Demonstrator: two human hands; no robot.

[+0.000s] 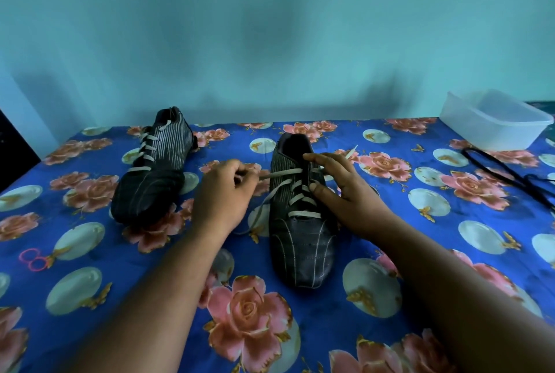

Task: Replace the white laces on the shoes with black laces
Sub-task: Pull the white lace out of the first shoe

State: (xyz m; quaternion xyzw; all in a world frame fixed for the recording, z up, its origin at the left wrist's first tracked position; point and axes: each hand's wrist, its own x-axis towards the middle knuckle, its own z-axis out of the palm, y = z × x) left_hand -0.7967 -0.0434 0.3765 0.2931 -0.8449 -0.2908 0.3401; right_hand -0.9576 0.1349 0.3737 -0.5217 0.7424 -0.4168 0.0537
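Observation:
Two dark striped shoes with white laces lie on the floral cloth. The near shoe (303, 240) points its toe toward me at centre. My left hand (223, 195) pinches one end of its white lace (279, 175), drawn taut to the left of the upper eyelets. My right hand (345, 192) rests spread on the shoe's right side, forefinger at the collar and thumb on the tongue, steadying it. The second shoe (153, 168) lies at the back left, fully laced in white. The black laces (510, 174) lie loose at the right edge.
A translucent plastic tub (495, 120) stands at the back right corner by the black laces. The blue floral cloth (90, 297) covers the whole surface. A teal wall rises just behind the shoes. A dark object shows at the far left edge.

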